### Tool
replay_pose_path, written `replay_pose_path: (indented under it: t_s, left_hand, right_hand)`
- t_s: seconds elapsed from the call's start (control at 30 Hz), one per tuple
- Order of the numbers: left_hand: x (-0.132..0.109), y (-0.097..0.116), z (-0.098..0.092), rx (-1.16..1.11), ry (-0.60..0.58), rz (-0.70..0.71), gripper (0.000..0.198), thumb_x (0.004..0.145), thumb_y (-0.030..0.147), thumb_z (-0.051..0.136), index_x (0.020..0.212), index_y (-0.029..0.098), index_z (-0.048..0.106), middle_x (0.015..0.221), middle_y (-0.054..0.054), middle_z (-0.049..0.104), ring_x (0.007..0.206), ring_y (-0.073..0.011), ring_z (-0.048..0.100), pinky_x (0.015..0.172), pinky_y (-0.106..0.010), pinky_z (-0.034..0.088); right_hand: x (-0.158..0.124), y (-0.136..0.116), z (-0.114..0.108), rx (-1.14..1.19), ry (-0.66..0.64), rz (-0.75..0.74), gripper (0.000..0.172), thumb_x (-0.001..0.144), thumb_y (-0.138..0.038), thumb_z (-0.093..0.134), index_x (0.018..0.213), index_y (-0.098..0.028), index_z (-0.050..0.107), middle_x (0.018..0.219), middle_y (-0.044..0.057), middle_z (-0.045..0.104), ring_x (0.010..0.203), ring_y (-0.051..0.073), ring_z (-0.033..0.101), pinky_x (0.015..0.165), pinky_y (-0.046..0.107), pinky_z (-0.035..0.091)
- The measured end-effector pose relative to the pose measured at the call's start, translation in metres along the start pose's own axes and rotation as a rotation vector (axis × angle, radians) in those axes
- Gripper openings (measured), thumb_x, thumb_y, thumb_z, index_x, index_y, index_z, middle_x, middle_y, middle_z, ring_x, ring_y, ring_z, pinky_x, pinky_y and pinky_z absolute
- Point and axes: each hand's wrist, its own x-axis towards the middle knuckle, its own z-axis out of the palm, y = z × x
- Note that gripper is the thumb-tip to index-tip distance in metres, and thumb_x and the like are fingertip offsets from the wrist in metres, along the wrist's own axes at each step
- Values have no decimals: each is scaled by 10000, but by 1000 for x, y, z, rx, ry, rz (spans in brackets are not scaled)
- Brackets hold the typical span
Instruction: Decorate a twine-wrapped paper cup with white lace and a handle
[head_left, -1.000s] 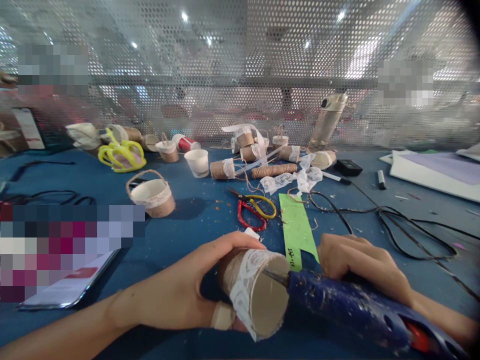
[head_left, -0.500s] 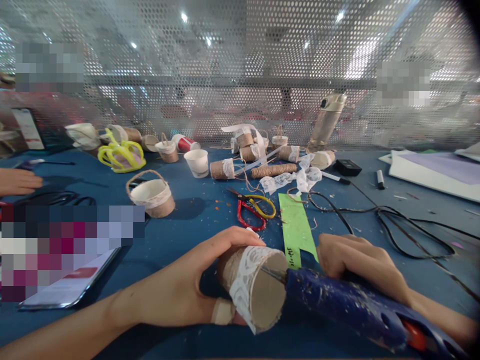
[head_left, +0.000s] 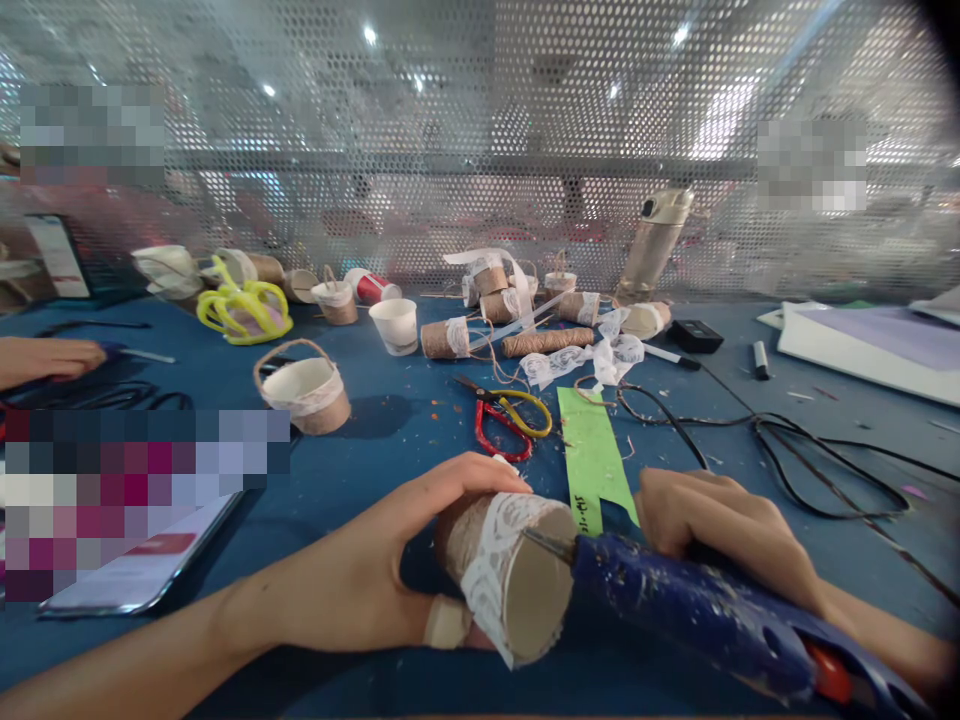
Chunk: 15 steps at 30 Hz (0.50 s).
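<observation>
My left hand is wrapped round a paper cup lying on its side, covered in twine with white lace at the rim; a plaster is on the thumb. My right hand grips a blue glue gun whose metal nozzle touches the cup's rim just inside the opening. Both rest low over the blue table. A green paper strip lies just beyond the cup, with red and yellow scissors behind it.
A finished lace basket cup stands at mid left. Several wrapped cups, a twine spool and lace scraps crowd the back. Black cables trail right. A phone lies near left. Another person's hand is at far left. A perforated metal screen closes the back.
The glue gun's nozzle has slid a little along the cup's rim. The other person's hand at far left came into view and now holds a thin tool.
</observation>
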Motion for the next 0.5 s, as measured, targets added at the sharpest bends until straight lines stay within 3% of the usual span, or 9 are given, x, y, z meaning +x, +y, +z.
replay_pose_path:
  t_s: [0.5]
  left_hand:
    - [0,0,1,-3,13,-3,718,764,232,856,1378,320,494,1361,-46,586,1220,-290,588,1077,-431,472]
  right_hand:
    - [1,2,0,-12,4,-6,296,983,-170,537,762,-240,353,666,-53,385,548,109,391,534,272,272]
